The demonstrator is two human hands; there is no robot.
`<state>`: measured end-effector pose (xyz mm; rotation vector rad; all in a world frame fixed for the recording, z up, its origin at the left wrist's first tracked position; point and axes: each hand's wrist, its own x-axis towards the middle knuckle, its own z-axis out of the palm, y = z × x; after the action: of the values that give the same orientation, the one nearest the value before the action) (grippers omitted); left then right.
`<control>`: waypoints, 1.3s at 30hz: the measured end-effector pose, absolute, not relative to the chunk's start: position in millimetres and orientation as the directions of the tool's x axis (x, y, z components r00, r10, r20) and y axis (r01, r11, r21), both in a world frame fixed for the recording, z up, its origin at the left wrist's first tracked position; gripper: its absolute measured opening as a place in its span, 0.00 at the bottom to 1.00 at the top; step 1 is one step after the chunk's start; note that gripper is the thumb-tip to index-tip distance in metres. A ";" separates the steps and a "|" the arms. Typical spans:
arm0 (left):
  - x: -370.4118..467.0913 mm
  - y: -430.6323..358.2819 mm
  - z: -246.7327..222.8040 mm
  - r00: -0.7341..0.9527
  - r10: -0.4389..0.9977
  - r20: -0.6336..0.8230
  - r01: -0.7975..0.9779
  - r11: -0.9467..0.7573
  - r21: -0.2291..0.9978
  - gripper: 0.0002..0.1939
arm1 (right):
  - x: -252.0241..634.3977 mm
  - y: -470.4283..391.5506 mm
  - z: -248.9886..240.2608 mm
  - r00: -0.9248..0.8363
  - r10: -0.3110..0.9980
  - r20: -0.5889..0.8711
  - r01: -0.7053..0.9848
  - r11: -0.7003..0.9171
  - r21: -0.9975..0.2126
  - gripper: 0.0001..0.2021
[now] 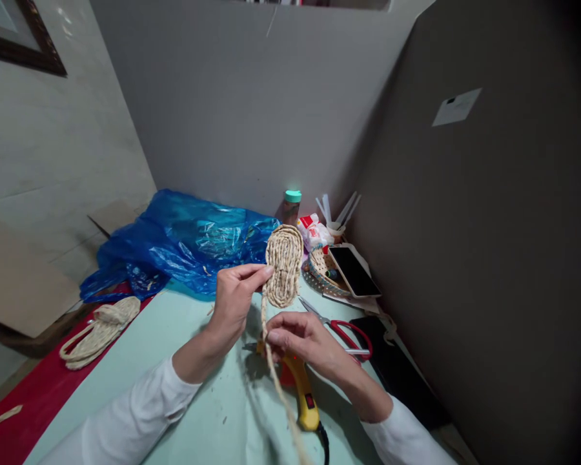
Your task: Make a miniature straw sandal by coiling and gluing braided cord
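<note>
A woven straw sole (284, 268), coiled in long oval rows, is held up above the table. My left hand (236, 296) pinches its left edge between thumb and fingers. From the sole's lower left a straw cord (274, 368) runs down toward the front of the table. My right hand (304, 337) is closed on this cord a little below the sole. Beneath the right hand lies a yellow glue gun (305, 394) with a red switch and black cable; its front part is partly hidden by the hand. Red-handled scissors (351, 339) lie just right of that hand.
A blue plastic bag (184, 239) covers the back left. A finished-looking straw slipper (101, 332) lies on red cloth at left. At back right are a green-lidded jar (291, 205), a round basket (314, 271) and a phone (354, 271). Grey partitions (271, 110) enclose the table.
</note>
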<state>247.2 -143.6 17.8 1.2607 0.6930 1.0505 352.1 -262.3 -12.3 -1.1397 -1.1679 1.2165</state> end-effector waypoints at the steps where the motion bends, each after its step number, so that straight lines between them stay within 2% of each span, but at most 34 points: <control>1: 245.9 -143.5 20.2 0.407 0.904 0.134 -0.235 -0.038 0.971 0.08 | 357.2 -261.5 -11.5 0.054 0.997 0.059 -0.060 0.062 -0.996 0.18; 6: 240.0 -147.3 29.4 0.480 0.862 0.166 -0.174 -0.092 0.980 0.08 | 387.6 -264.3 -0.6 0.388 0.883 0.263 -0.039 0.301 -0.953 0.14; 9: 238.6 -152.5 32.6 0.559 0.812 0.169 -0.067 -0.160 0.985 0.08 | 395.3 -269.3 7.3 0.479 0.812 0.334 -0.005 0.383 -0.924 0.14; 12: 238.3 -156.9 35.7 0.722 0.684 0.100 0.058 -0.205 0.977 0.09 | 395.0 -272.2 11.8 0.533 0.762 0.368 0.058 0.401 -0.914 0.13; 15: 237.2 -159.0 40.0 0.829 0.559 0.024 0.098 -0.187 0.977 0.15 | 392.6 -273.4 12.2 0.525 0.761 0.381 0.121 0.377 -0.918 0.11; 18: 235.3 -160.1 43.9 0.841 0.536 0.071 0.026 -0.170 0.985 0.22 | 388.7 -274.4 11.0 0.461 0.793 0.398 0.183 0.354 -0.917 0.10; 22: 235.6 -162.3 44.3 0.811 0.560 0.167 -0.076 -0.182 0.980 0.18 | 382.1 -275.5 11.9 0.384 0.808 0.447 0.296 0.351 -0.888 0.08; 26: 238.3 -164.2 41.5 0.779 0.599 0.184 -0.042 -0.243 0.969 0.13 | 378.8 -276.8 17.2 0.395 0.764 0.510 0.422 0.342 -0.840 0.07; 29: 239.3 -164.5 38.7 0.791 0.572 0.217 -0.018 -0.333 0.943 0.14 | 378.7 -276.5 22.2 0.368 0.757 0.540 0.468 0.351 -0.811 0.06; 33: 238.6 -160.4 35.3 0.820 0.515 0.248 -0.033 -0.389 0.921 0.20 | 379.8 -274.0 25.0 0.385 0.758 0.527 0.432 0.356 -0.828 0.05; 39: 235.2 -154.7 38.0 0.833 0.472 0.290 -0.092 -0.399 0.913 0.26 | 379.8 -270.8 21.7 0.514 0.724 0.461 0.244 0.392 -0.887 0.08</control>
<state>235.2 -154.7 38.0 1.8905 0.2851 0.6274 379.8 -270.8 21.7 -1.1694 -1.0311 0.3850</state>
